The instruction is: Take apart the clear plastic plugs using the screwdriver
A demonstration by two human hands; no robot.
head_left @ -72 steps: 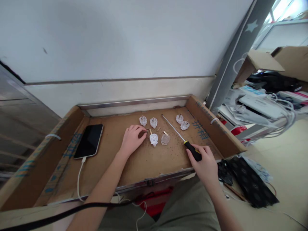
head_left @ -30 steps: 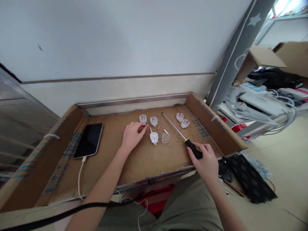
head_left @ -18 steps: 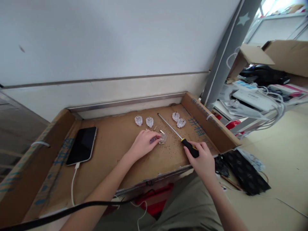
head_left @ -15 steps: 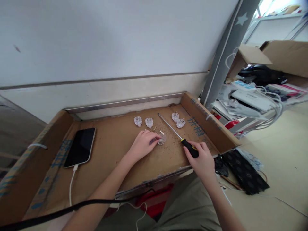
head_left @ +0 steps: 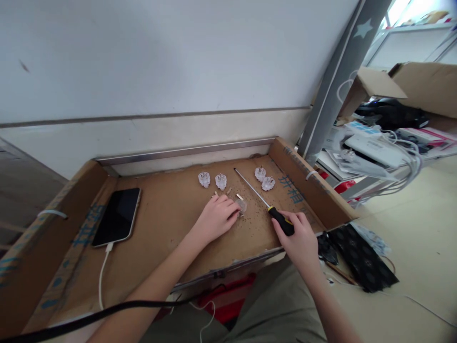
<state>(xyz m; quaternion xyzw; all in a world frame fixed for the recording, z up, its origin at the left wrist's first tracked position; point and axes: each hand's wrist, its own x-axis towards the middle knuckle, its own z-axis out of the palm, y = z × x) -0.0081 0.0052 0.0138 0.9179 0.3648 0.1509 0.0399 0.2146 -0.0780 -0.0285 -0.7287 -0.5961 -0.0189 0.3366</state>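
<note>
The person's right hand [head_left: 299, 237] is clamping thumb and fingers around the black-and-yellow handle of a long steel-shafted screwdriver [head_left: 272, 211], which is slanting across the brown cardboard tray [head_left: 160, 238], its tip pointing toward the far side. The left hand [head_left: 218, 216] is lying low near the tray's middle, its fingers curling together just beside a clear, roundish plastic piece [head_left: 243, 205]. They are partly hiding that piece, and from where I'm standing I cannot tell whether they are pinching anything. A small, flat brass-coloured strip [head_left: 239, 196] is lying just beyond it.

Past the left hand, two clear plastic plugs with metal pins [head_left: 221, 181] are sitting pins up, near each other. Another pair of clear pinned plugs [head_left: 268, 183] is resting close together beyond the screwdriver's shaft. At the tray's left, a black-screened smartphone [head_left: 117, 216] is lying face up, a white cable [head_left: 102, 276] running from its near end. A thick black cable [head_left: 107, 312] is crossing the left forearm.
</note>
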